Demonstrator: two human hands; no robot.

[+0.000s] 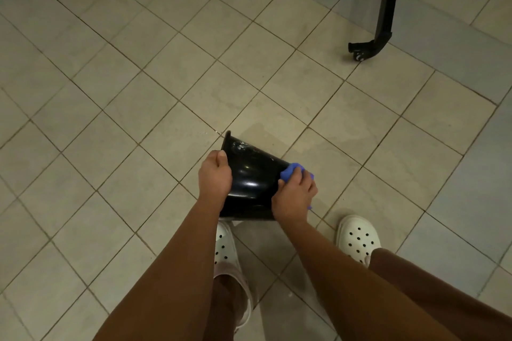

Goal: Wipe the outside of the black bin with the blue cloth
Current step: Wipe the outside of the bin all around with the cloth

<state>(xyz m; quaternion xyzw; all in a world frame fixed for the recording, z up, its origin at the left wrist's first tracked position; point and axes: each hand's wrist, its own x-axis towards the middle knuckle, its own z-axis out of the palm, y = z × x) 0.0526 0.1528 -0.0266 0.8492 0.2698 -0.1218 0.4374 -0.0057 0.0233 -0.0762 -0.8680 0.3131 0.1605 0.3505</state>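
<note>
While you stand on the tiled floor [133, 96], your left hand [214, 174] curls round the rim of the black bin [249, 177], thumb on the outer wall. The bin is tipped on its side near the middle of the view, mouth to the left, base to the right, just beyond your white clogs [357, 238]. Your right hand [295, 196] grips the bunched blue cloth [289, 171] against the bin's right end. A black wheeled leg [385, 8] stands far right.
</note>
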